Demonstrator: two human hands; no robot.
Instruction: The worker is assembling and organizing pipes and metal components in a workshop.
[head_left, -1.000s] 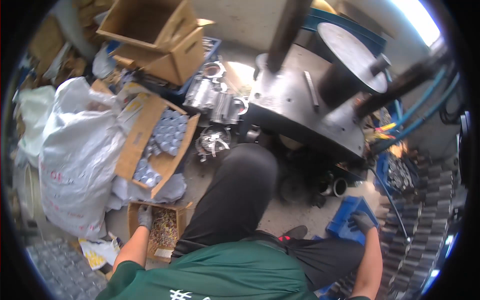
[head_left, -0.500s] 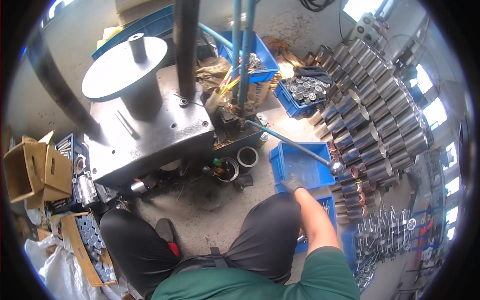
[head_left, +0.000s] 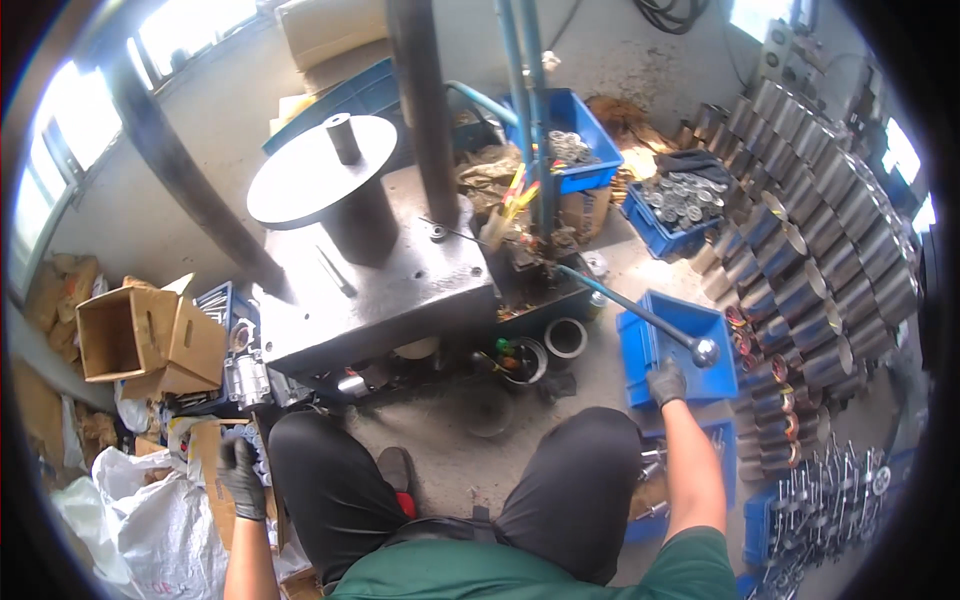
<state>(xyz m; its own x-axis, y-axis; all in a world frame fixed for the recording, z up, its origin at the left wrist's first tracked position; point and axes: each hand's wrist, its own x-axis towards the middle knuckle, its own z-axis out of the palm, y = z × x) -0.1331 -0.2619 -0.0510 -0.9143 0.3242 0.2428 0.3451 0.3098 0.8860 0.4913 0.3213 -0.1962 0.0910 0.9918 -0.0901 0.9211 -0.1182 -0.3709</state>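
Observation:
My left hand (head_left: 240, 478), in a dark grey glove, is over the edge of a low cardboard box (head_left: 216, 505) by my left knee. Its fingers look apart and slightly bent, and I see nothing held in them. Pale cylindrical pieces (head_left: 262, 440) lie partly hidden beside it. On the right, my gloved right hand (head_left: 666, 382) is at the near wall of a blue plastic bin (head_left: 712, 384), fingers curled over the rim. A lever (head_left: 640, 310) with a ball end crosses above that bin.
A metal press (head_left: 390, 290) with a round plate stands ahead. Stacked metal tubes (head_left: 800, 270) fill the right side. Another blue bin (head_left: 725, 470) holds metal parts near my right knee. An open carton (head_left: 125, 335) and white plastic sacks (head_left: 150, 530) are at left.
The view has swung left, so the scene sits further right. My left hand has come into view at the cardboard box. My right hand stays at the blue bin's near wall.

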